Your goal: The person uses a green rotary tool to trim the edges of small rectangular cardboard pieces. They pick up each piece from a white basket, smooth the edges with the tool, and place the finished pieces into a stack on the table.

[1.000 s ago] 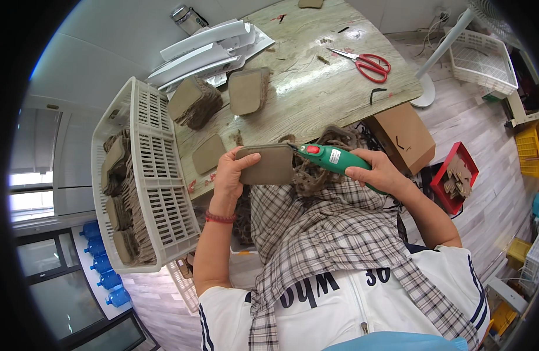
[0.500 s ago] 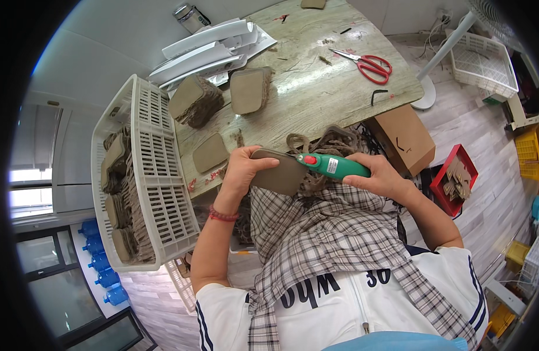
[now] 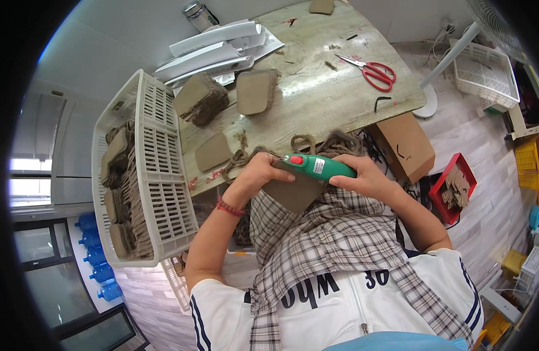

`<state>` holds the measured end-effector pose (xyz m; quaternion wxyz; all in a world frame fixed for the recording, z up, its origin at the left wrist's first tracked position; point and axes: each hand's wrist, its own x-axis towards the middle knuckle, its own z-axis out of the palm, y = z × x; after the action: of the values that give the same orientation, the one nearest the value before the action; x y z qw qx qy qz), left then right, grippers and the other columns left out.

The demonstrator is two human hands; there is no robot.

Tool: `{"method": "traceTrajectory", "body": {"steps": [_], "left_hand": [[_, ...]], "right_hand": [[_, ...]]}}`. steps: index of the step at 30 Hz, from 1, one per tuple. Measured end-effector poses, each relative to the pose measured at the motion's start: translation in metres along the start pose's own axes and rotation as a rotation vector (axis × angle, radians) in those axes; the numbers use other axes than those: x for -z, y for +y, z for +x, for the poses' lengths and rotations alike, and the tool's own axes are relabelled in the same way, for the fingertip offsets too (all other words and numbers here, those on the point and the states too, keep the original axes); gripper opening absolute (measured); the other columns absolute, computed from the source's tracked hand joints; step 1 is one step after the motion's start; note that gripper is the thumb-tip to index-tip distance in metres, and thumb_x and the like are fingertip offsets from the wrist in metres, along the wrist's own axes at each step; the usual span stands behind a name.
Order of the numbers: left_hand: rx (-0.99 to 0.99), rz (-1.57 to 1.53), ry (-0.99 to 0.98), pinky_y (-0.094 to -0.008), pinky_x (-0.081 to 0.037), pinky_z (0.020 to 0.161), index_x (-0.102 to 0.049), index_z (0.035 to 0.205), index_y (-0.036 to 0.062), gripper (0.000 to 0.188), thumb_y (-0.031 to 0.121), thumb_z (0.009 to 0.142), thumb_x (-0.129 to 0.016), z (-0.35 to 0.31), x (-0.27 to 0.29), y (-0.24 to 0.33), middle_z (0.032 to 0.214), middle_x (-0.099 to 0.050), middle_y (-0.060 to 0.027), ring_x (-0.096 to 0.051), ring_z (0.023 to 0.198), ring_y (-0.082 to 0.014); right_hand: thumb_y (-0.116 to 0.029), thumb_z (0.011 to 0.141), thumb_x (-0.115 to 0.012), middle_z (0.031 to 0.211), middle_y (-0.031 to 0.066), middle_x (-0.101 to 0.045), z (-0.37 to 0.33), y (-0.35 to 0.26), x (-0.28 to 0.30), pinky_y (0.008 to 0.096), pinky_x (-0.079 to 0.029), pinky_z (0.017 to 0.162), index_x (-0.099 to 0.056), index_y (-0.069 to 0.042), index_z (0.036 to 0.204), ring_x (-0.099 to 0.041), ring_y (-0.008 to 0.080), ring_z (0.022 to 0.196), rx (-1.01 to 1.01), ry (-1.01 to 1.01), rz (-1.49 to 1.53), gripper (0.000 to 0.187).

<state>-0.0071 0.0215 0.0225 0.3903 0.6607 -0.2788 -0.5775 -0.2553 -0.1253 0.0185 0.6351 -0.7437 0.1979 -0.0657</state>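
Above my lap, my left hand (image 3: pixel 259 174) is closed on a flat brown pad (image 3: pixel 294 195) with rounded corners, thumb on its upper face. My right hand (image 3: pixel 363 176) wraps round a green handheld electric cutter (image 3: pixel 316 166) with a red button. The cutter's head lies over the pad's far edge, close to my left fingers; its blade is too small to make out. Shaggy brown trim strips (image 3: pixel 340 142) hang by the table edge beyond my hands. On the table lie a single pad (image 3: pixel 213 152) and two stacks of pads, a left stack (image 3: pixel 200 99) and a right stack (image 3: pixel 256 92).
At my left stands a white plastic crate (image 3: pixel 162 175) full of pads. Red-handled scissors (image 3: pixel 377 75), white rolled sheets (image 3: pixel 214 50) and a steel flask (image 3: pixel 200 16) lie on the table (image 3: pixel 316 96). A cardboard box (image 3: pixel 403 146) and a red tray (image 3: pixel 452 190) are to the right.
My left hand has shifted right and slightly down, and the pad has turned so a corner points toward me. The cutter has moved left along the pad's far edge.
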Motion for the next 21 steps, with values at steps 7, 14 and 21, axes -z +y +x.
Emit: {"method": "traceTrajectory", "body": {"steps": [7,14,21], "left_hand": [[-0.183,-0.332,0.609,-0.0355,-0.06,0.072,-0.061,0.108,0.0002,0.03,0.003,0.08,-0.072,-0.036,0.138,-0.03,0.096,-0.067,-0.012,-0.067,0.082,-0.0218],[-0.359,1.154,1.348,-0.0436,-0.039,0.095,-0.066,0.11,0.0077,0.046,0.028,0.071,-0.08,0.0,0.162,-0.063,0.11,-0.06,-0.0107,-0.051,0.108,-0.0307],[-0.414,1.006,1.326,-0.0453,-0.038,0.091,-0.066,0.109,0.0051,0.051,0.038,0.072,-0.078,0.094,0.066,-0.002,0.107,-0.055,-0.0098,-0.048,0.107,-0.0305]], "right_hand": [[-0.026,0.086,-0.071,0.08,0.0043,-0.066,-0.014,0.019,0.007,0.0246,-0.047,0.06,-0.062,-0.001,0.113,-0.057,0.0071,0.065,-0.127,0.125,0.134,0.038],[-0.024,0.089,-0.068,0.078,0.0021,-0.06,-0.02,0.031,0.008,0.0229,-0.046,0.055,-0.06,0.002,0.112,-0.055,0.0065,0.061,-0.127,0.197,0.104,0.036],[-0.031,0.086,-0.071,0.075,0.0039,-0.063,-0.019,0.037,-0.002,0.0266,-0.046,0.057,-0.063,-0.001,0.107,-0.055,0.0083,0.061,-0.098,0.27,0.061,0.038]]}}
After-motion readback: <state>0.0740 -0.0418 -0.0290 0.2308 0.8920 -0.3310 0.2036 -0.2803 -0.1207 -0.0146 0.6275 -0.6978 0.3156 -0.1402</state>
